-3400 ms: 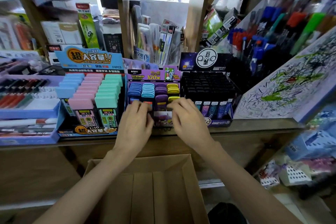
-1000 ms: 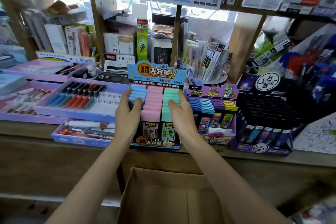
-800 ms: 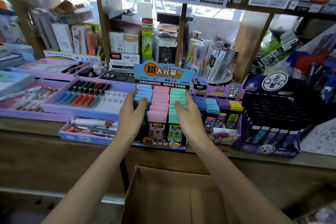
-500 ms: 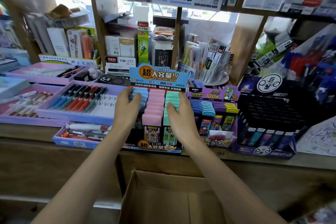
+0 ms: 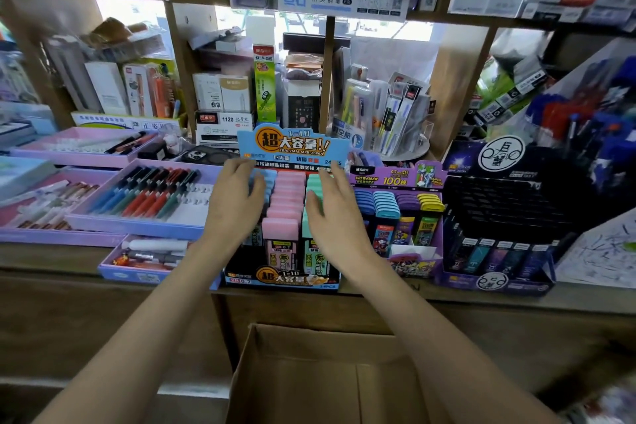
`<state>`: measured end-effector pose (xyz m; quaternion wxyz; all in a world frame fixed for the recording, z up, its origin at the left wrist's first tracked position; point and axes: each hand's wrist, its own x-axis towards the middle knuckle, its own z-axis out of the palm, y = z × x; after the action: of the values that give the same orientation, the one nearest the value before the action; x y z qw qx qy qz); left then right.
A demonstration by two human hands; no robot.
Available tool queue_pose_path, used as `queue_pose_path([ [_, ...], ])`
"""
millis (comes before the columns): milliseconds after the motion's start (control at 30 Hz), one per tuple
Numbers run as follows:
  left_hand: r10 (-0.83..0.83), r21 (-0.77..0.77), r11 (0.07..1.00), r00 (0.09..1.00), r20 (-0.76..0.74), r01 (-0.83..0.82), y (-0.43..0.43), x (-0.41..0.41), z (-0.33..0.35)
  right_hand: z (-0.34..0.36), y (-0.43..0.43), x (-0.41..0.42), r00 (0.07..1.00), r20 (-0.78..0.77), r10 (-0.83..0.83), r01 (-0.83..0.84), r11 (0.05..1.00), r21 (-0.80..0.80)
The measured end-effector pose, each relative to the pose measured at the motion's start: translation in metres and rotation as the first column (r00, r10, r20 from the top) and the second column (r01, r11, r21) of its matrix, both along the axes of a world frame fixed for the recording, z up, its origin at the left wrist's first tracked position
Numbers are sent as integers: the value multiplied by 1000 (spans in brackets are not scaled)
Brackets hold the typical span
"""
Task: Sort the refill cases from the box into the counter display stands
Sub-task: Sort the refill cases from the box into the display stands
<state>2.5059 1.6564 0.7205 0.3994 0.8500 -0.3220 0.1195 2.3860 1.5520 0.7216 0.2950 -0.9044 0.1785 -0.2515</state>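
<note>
1. Blue refill cases (image 5: 267,179) are stood in the left column of the card display stand (image 5: 282,280) on the wooden surface (image 5: 585,299). The left hand (image 5: 234,206) is laid over them, its fingers (image 5: 241,167) straight and loosely spread, with nothing held.
2. Pink refill cases (image 5: 284,210) are lined up in the middle column, uncovered between the two hands. Each is judged to be a light, stiff, smooth plastic shell that may slip if squeezed on its broad faces. Hold is best taken by a pinch across the narrow sides of the cap.
3. Cardboard box (image 5: 309,379) is set near, below the edge of the surface; only part of its inside is shown.
4. Green refill cases (image 5: 315,182) in the right column are covered by the right hand (image 5: 335,217), its fingers wide and flat, with nothing gripped. The packed rows are judged likely to tip one against another if pushed hard, and the card stand is judged likely to slide, so light pressure is advised.
5. Purple display stand (image 5: 395,179), just to the right, is touched by neither hand, and its own smaller cases are ranked in four columns.
</note>
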Motion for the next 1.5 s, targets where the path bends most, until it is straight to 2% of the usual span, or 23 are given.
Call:
queue_pose_path([
  [67, -95, 71, 994, 986, 135, 86, 5, -1, 0, 3, -5, 3, 997, -77, 20, -36, 975, -218],
  [133, -203, 183, 969, 960, 191, 168, 9, -1, -4, 5, -9, 5, 985, -168, 30, -80, 951, -299],
  [200, -231, 234, 954, 954, 189, 185, 10, -1, -9, 4, -11, 7, 974, -224, 33, -99, 952, -290],
  [267, -204, 218, 963, 958, 200, 159, 9, -1, -11, 4, -12, 8, 963, -267, 34, -111, 954, -278],
  [400, -226, 261, 950, 953, 204, 170, 8, 2, -9, 8, -16, 11, 912, -410, -7, -151, 924, -350],
  [467, -253, 304, 931, 957, 139, 202, 10, 3, -3, 15, -17, 10, 872, -490, -5, -182, 925, -333],
  [533, -285, 340, 908, 956, 68, 246, 13, 4, 6, 21, -16, 10, 865, -501, -9, -189, 921, -342],
  [600, -287, 302, 917, 957, 43, 262, 20, 2, 15, 25, -11, 8, 909, -417, -10, -158, 917, -366],
  [667, -232, 193, 957, 971, 55, 218, 31, -1, 20, 26, -1, 9, 947, -321, 28, -160, 906, -391],
  [733, -184, 92, 980, 980, 70, 177, 44, -8, 19, 23, 9, 12, 940, -334, 75, -228, 864, -448],
  [800, -152, 63, 987, 986, 63, 148, 56, -17, 12, 15, 16, 14, 919, -389, 58, -267, 817, -511],
  [900, -146, 41, 989, 988, 53, 143, 68, -31, 0, 12, 16, 13, 922, -385, 28, -255, 793, -553],
  [1000, -149, -43, 988, 989, -23, 148, 68, -44, -11, 20, 10, 2, 922, -351, 163, -316, 842, -437],
  [1067, -159, -107, 984, 977, -140, 145, 63, -54, -19, 24, 5, -14, 962, -166, 215, -258, 915, -309],
  [1133, -180, -134, 980, 949, -257, 149, 56, -63, -27, 21, -1, -36, 989, 50, 137, -127, 979, -159],
  [1200, -231, -174, 968, 919, -320, 183, 48, -71, -33, 13, -4, -58, 987, 161, 17, -16, 1000, -8],
  [1267, -281, -243, 948, 901, -330, 206, 39, -78, -38, 0, -3, -72, 984, 170, -51, 22, 986, 166],
  [1367, -274, -320, 933, 901, -336, 165, 28, -86, -42, -21, 6, -74, 989, 142, -36, -22, 921, 389],
  [1500, -256, -347, 928, 908, -331, 135, 25, -88, -45, -37, 26, -60, 988, 143, 48, -114, 860, 497],
])
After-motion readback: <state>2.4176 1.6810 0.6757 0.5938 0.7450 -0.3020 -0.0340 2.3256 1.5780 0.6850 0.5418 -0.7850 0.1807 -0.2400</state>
